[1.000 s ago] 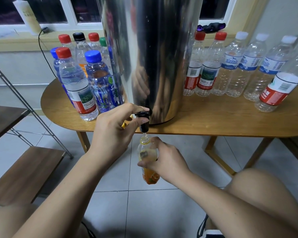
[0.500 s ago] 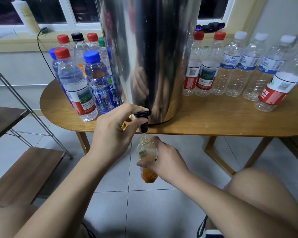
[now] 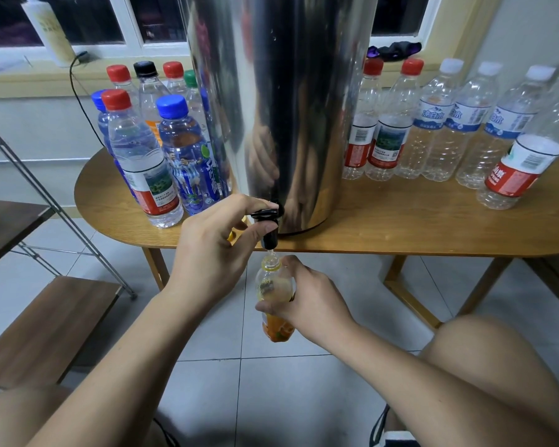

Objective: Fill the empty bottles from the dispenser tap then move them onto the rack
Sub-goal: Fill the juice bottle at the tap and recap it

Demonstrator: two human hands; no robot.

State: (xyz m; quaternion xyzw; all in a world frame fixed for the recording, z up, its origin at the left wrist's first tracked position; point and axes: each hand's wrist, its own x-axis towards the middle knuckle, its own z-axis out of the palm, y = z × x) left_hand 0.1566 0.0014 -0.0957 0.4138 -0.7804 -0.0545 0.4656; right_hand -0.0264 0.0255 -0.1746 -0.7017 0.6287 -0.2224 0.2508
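Note:
A tall steel dispenser (image 3: 281, 101) stands on the wooden table (image 3: 400, 227). Its black tap (image 3: 268, 225) juts over the table's front edge. My left hand (image 3: 210, 250) pinches the tap lever between thumb and fingers. Below the spout, my right hand (image 3: 307, 304) grips a small uncapped bottle with an orange label (image 3: 274, 285), its mouth right under the tap. A thin stream of water runs into it. Capped filled bottles (image 3: 142, 162) stand left of the dispenser; capped empty bottles (image 3: 439, 124) line up on its right.
A metal-framed rack with wooden shelves (image 3: 46, 324) stands low at the left. A black cable (image 3: 78, 91) hangs from the windowsill behind the table. My bare knees show at the bottom corners, above a tiled floor.
The view has shifted slightly. Both hands stay in place, left on the tap lever and right around the bottle under the spout.

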